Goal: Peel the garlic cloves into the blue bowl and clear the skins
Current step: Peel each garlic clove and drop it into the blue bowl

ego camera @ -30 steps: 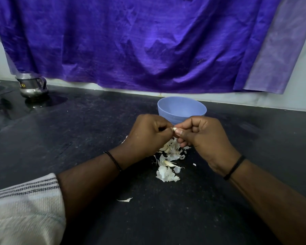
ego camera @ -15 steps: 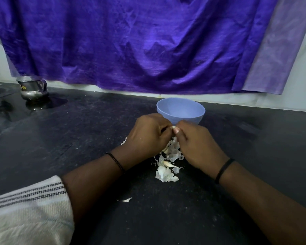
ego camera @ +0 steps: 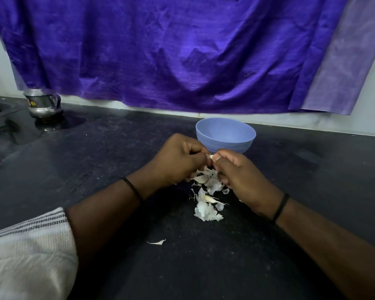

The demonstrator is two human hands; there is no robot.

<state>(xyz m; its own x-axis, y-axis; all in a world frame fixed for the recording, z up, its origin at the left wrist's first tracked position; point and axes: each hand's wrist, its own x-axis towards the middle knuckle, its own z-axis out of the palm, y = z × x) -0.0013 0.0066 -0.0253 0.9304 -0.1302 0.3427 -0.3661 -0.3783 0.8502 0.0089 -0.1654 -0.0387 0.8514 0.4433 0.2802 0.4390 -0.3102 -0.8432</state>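
While fingers (ego camera: 206, 158) pinch garlic clove (ego camera: 211, 156), no legible labels.

right hand (ego camera: 240, 176): knuckles now rolled over the skins, fingers tucked under
garlic clove (ego camera: 211, 157): only its tip peeks between both hands

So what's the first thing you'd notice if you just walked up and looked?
Probably the big purple cloth hanging across the back wall. Then the two hands, left hand and right hand, pinching a garlic clove between them, right before the blue bowl. Below them, white garlic skins lie on the black counter.
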